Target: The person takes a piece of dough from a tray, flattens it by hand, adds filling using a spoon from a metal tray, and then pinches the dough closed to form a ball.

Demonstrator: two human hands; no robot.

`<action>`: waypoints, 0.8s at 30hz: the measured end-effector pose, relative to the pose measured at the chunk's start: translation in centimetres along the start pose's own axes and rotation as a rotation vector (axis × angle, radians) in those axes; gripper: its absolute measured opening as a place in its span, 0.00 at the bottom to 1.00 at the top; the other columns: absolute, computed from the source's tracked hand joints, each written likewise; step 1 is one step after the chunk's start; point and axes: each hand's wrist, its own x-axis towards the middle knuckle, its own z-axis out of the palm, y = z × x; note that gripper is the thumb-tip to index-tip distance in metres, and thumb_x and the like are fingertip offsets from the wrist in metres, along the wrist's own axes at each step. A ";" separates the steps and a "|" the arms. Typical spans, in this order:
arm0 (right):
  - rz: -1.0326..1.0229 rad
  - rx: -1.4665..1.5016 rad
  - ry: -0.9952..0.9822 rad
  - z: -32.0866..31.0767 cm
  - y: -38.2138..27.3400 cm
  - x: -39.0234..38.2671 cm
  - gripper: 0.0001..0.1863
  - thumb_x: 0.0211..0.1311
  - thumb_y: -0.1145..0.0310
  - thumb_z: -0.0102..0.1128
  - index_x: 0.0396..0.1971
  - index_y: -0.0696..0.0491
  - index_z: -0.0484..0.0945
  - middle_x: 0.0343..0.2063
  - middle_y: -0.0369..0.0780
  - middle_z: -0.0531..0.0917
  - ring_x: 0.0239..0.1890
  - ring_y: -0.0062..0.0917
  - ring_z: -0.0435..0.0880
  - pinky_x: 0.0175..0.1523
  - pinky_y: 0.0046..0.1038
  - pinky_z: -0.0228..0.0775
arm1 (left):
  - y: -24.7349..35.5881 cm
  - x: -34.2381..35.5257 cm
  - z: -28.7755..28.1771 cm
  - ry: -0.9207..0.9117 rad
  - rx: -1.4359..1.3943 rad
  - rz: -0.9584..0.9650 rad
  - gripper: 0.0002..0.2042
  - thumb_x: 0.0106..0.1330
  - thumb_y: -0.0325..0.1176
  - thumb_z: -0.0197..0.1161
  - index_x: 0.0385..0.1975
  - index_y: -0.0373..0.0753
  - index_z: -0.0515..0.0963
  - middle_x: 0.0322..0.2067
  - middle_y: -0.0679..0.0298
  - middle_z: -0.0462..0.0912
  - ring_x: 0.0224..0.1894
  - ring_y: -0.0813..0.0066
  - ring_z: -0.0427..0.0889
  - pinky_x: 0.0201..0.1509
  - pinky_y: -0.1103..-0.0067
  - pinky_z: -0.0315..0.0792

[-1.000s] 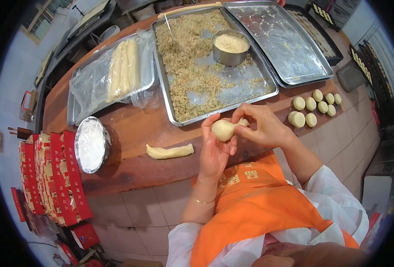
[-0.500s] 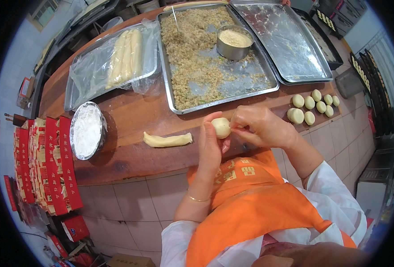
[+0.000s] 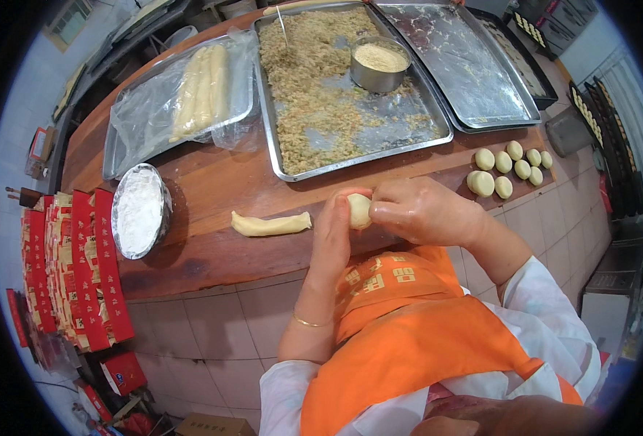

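A pale, round dough ball [image 3: 359, 211] is held between my two hands above the near edge of the wooden table. My left hand [image 3: 334, 229] cups it from the left, thumb against its side. From the right, my right hand [image 3: 424, 211] presses its curled fingers and thumb on the ball. To the left of my hands lies a short strip of dough [image 3: 271, 224]. Beyond them stands a large metal tray [image 3: 361, 162] spread with crumbly filling [image 3: 303, 116]. Several finished-looking dough balls [image 3: 504, 167] sit grouped at the table's right edge.
A metal bowl of white flour [image 3: 139, 211] stands at the left. Behind it, a tray [image 3: 110, 156] holds plastic-covered dough rolls [image 3: 201, 94]. A round tin [image 3: 379, 65] of yellowish crumbs sits in the filling tray. An oily tray [image 3: 474, 73] lies far right; red packaging [image 3: 81, 269] is stacked left.
My right hand has turned and closed its fingers nearer the ball. My left hand has shifted slightly left. The view has moved a little; the things on the table stay put.
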 end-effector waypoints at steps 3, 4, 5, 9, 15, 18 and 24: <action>-0.045 -0.054 -0.042 -0.2 -0.3 0.1 0.09 0.53 0.76 0.60 0.29 0.53 0.68 0.26 0.40 0.73 0.29 0.38 0.78 0.30 0.37 0.71 | -0.1 0.4 -0.3 -0.032 0.203 0.087 0.22 0.81 0.46 0.40 0.54 0.35 0.76 0.38 0.66 0.79 0.36 0.79 0.76 0.43 0.84 0.70; -0.061 -0.068 -0.051 0.1 0.1 -0.1 0.09 0.53 0.76 0.60 0.29 0.53 0.68 0.26 0.40 0.73 0.29 0.38 0.78 0.30 0.37 0.72 | -0.3 0.6 -0.6 -0.049 0.270 0.130 0.22 0.81 0.45 0.41 0.56 0.35 0.75 0.39 0.65 0.79 0.38 0.77 0.76 0.45 0.83 0.70; -0.077 -0.083 -0.060 0.3 0.3 -0.2 0.08 0.53 0.76 0.59 0.30 0.53 0.68 0.26 0.40 0.73 0.29 0.38 0.78 0.29 0.37 0.72 | -0.1 0.6 -0.9 -0.099 0.300 0.111 0.20 0.80 0.42 0.43 0.56 0.35 0.75 0.41 0.64 0.78 0.41 0.75 0.76 0.48 0.82 0.70; -0.052 -0.054 -0.022 0.0 0.4 0.0 0.08 0.52 0.76 0.60 0.32 0.53 0.71 0.28 0.40 0.75 0.30 0.37 0.79 0.31 0.35 0.73 | -0.1 0.4 -1.5 -0.246 0.242 0.122 0.15 0.74 0.31 0.54 0.57 0.35 0.74 0.49 0.60 0.73 0.51 0.69 0.72 0.58 0.78 0.67; 0.384 0.672 0.278 1.4 1.9 -1.6 0.05 0.57 0.76 0.65 0.32 0.55 0.79 0.31 0.40 0.80 0.34 0.32 0.81 0.37 0.27 0.73 | -0.6 0.1 -1.6 -0.301 0.338 0.158 0.22 0.61 0.23 0.66 0.57 0.37 0.75 0.52 0.60 0.72 0.55 0.65 0.73 0.61 0.75 0.68; 0.473 0.498 0.402 3.3 3.6 -3.3 0.06 0.56 0.79 0.63 0.33 0.55 0.79 0.31 0.40 0.80 0.33 0.29 0.81 0.35 0.25 0.73 | -2.8 0.5 -2.0 -0.179 0.609 0.203 0.22 0.62 0.25 0.66 0.57 0.39 0.75 0.53 0.57 0.73 0.54 0.58 0.75 0.63 0.70 0.67; 0.388 -0.025 0.218 10.6 6.0 -7.5 0.17 0.51 0.75 0.66 0.43 0.50 0.81 0.51 0.41 0.78 0.60 0.40 0.71 0.64 0.45 0.58 | -6.0 0.2 -1.8 0.112 1.046 0.314 0.25 0.61 0.28 0.68 0.60 0.41 0.75 0.54 0.54 0.73 0.58 0.56 0.72 0.68 0.66 0.63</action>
